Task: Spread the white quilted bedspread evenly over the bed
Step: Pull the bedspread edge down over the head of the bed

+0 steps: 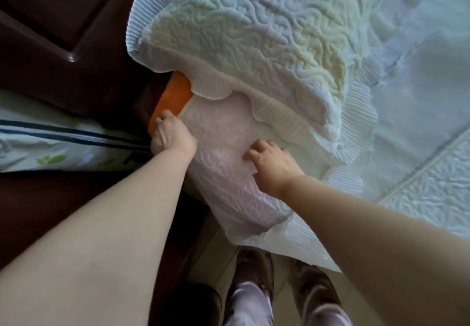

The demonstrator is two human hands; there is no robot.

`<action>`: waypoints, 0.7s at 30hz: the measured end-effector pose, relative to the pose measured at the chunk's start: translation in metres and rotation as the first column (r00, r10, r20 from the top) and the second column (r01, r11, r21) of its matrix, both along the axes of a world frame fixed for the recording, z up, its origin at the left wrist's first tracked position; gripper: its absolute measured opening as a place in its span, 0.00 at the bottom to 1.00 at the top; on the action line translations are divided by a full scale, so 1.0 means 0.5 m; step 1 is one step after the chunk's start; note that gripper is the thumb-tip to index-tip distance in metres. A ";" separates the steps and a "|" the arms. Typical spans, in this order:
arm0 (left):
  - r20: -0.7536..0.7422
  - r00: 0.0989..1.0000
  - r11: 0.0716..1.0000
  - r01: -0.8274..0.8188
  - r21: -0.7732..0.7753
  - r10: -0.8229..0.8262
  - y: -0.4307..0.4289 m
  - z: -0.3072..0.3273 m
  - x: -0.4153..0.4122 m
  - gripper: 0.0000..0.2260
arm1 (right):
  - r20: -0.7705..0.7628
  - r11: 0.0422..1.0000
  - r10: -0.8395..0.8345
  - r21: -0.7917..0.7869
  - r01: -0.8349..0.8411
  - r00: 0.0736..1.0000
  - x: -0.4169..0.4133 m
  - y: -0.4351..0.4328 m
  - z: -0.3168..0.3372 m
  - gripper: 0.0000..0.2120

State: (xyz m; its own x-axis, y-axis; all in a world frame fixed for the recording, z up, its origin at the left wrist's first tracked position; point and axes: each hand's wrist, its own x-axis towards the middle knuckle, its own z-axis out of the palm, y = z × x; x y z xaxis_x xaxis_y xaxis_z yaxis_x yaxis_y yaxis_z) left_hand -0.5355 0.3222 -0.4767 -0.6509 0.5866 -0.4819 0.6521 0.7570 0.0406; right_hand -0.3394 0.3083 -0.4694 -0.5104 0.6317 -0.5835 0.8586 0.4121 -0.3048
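Two hands rest on a pale quilted pillow (pixel 223 170) at centre. The left hand (pixel 173 136), at its 9 o'clock, curls round the pillow's end beside an orange cushion (pixel 175 96). The right hand (pixel 273 166), at 3 o'clock, digs bent fingers in, grip unclear. The white quilted bedspread (pixel 432 193) lies from 1 to 4 o'clock.

The white quilted bedspread (pixel 427 193) on the right is white with a bluish cast, stitched in winding, worm-like lines. The upper pillow (pixel 254 45), far, has the same squiggles in white tinged cream, edged by a finely pleated white frill. The lower pillow (pixel 229 173) shows that stitching in what looks like pale pink, though the light may tint it. The cloth (pixel 176 94) left of it is orange. The far-left wood panel (pixel 50 20) is dark reddish brown. The left-hand fabric (pixel 50 142) is white with navy stripes and green leaves. The near trousers (pixel 244 300) are glossy lilac
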 end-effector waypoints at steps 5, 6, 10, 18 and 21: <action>0.247 0.962 0.989 0.136 -0.061 -0.117 -0.011 0.010 0.119 0.14 | 0.074 0.997 -0.010 -0.071 0.015 0.997 0.093 0.018 0.037 0.17; 0.269 0.956 0.988 0.142 -0.068 -0.119 -0.014 0.018 0.145 0.14 | 0.098 0.997 -0.016 -0.078 0.023 0.995 0.119 0.019 0.044 0.17; 0.316 0.938 0.979 0.181 -0.094 -0.143 -0.028 0.048 0.245 0.12 | 0.145 0.992 -0.083 -0.078 0.095 0.986 0.224 0.011 0.076 0.18; 0.393 0.870 0.938 0.343 -0.048 -0.298 -0.084 0.068 0.436 0.12 | 0.229 0.971 -0.237 0.015 0.240 0.944 0.429 -0.037 0.079 0.20; 0.339 0.869 0.918 0.394 -0.037 -0.359 -0.099 0.064 0.508 0.12 | 0.222 0.976 -0.205 0.123 0.181 0.953 0.483 -0.034 0.054 0.20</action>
State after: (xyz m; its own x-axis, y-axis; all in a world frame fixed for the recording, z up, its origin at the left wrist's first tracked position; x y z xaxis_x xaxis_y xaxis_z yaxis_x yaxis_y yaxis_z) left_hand -0.2815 0.2728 -0.4446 -0.1912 0.6927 -0.6955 0.8530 0.4678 0.2314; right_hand -0.0977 0.2915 -0.4422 -0.2309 0.7659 -0.6000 0.9668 0.2498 -0.0532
